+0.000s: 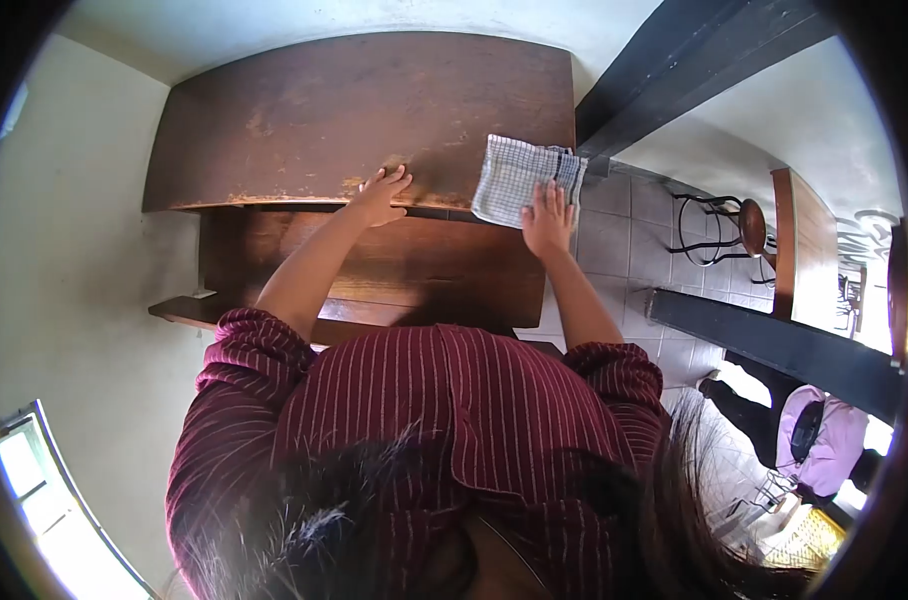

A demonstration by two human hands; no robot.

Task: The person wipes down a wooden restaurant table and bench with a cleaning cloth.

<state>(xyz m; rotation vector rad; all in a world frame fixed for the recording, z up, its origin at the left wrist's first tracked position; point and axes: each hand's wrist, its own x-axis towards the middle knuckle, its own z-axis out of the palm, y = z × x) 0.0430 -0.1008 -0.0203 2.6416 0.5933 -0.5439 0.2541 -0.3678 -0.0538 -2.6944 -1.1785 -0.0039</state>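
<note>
My left hand [378, 196] rests with its fingers apart on the near edge of a brown wooden tabletop [364, 110], beside a worn patch. Farther right, my right hand [549, 220] lies flat, fingers stretched out, on a folded checked cloth [522, 172]. The white and grey cloth sits at the table's right near corner, partly covered by the fingers. Nothing shows in my left hand.
A wooden bench [374, 265] stands between me and the table. Black posts [694, 65] rise on the right. Beyond them are a stool [752, 228], another wooden table [804, 245] and a person in a pink top [819, 440]. A pale wall [84, 200] borders the left.
</note>
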